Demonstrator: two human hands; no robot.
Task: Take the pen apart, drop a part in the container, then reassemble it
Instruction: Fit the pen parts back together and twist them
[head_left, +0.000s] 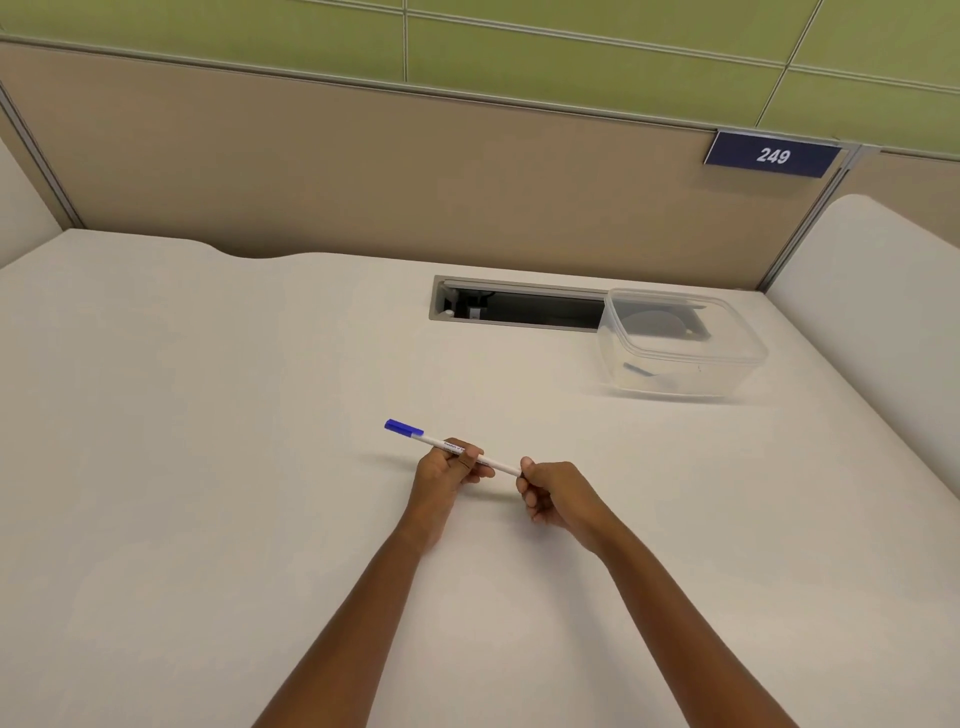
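The surface lay wide and pale, and near its far right corner sat the clear container, well apart from the action. Both hands worked above the middle of the surface, toward the near edge. The left hand pinched the pen at mid-barrel; the right hand was closed round the barrel's right end, hiding it. The pen's long axis ran roughly left to right, its blue cap pointing left and toward the far edge. The risk, as I judged it: a hard tug could send a small part skittering off, or a slipping grip could drop the barrel.
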